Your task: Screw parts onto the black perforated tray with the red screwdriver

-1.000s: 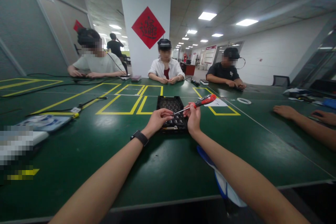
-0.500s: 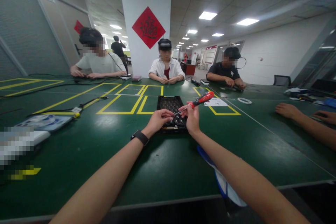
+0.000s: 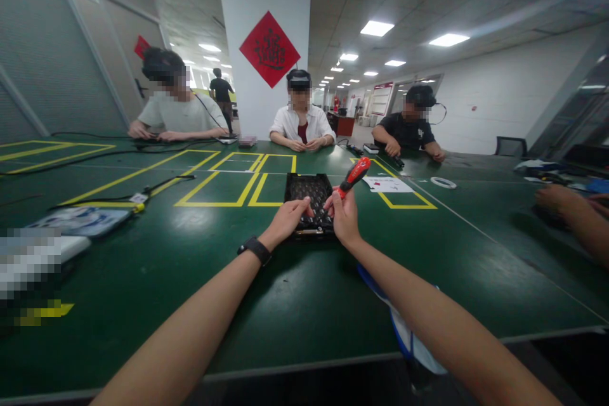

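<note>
Straight ahead on the green table lies a shallow black tray with rows of small shiny pieces inside, too small to name. My right hand grips a red and black screwdriver over the tray's right side. Its handle points up and to the right, and its shaft is hidden by my fingers. My left hand, with a dark watch at the wrist, rests over the tray's left side. Its fingers are curled with the thumb close to them; whatever they hold, if anything, cannot be made out. The two hands are apart.
Behind the screwdriver lies a white paper, and a white ring sits farther right. A black cable and a blue-white packet are at left. A neighbour's hand is at right. Several people sit around the table.
The screwdriver has swung more upright, its handle moving left, and its shaft has left my left fingertips. The neighbour's hand at right has shifted right.
</note>
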`<action>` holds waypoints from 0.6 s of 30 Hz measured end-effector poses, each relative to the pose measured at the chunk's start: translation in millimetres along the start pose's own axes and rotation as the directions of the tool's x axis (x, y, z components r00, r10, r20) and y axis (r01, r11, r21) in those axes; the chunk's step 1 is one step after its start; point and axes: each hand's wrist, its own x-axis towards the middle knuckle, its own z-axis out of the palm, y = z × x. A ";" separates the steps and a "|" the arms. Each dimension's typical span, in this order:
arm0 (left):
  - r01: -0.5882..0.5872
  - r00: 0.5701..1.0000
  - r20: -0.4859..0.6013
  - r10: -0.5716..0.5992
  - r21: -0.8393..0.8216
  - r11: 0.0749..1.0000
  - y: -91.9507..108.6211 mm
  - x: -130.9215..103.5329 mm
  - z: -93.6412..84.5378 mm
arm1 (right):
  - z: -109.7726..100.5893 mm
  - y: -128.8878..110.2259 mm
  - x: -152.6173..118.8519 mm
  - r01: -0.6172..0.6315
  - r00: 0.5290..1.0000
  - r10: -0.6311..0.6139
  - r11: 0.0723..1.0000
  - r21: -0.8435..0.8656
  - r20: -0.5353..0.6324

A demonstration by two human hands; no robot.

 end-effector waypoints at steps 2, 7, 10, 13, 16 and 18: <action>0.001 1.000 0.021 -0.001 0.008 1.000 -0.2 -0.2 0.2 | -0.3 -0.5 -0.1 0.000 1.000 0.000 1.000 -0.001 0.003; 0.004 0.999 0.053 -0.006 0.030 1.000 -0.1 -0.6 0.9 | -0.1 0.5 0.5 -0.011 1.000 0.011 1.000 0.016 -0.005; 0.003 0.998 0.061 -0.006 0.053 0.999 -0.3 -0.8 1.1 | 0.1 2.5 1.1 -0.014 1.000 0.014 1.000 0.011 0.000; -0.004 0.998 0.068 -0.001 0.070 0.998 -1.0 -0.8 1.2 | 0.2 3.8 1.5 -0.013 1.000 0.013 1.000 -0.006 0.014; 0.003 0.997 0.074 -0.008 0.077 0.997 -1.5 -0.7 1.3 | 0.2 3.4 1.6 -0.016 1.000 0.016 1.000 -0.009 0.013; 0.014 0.997 0.080 -0.021 0.077 0.997 -1.3 -0.7 1.5 | 0.3 2.5 1.6 -0.021 1.000 0.021 1.000 -0.004 0.013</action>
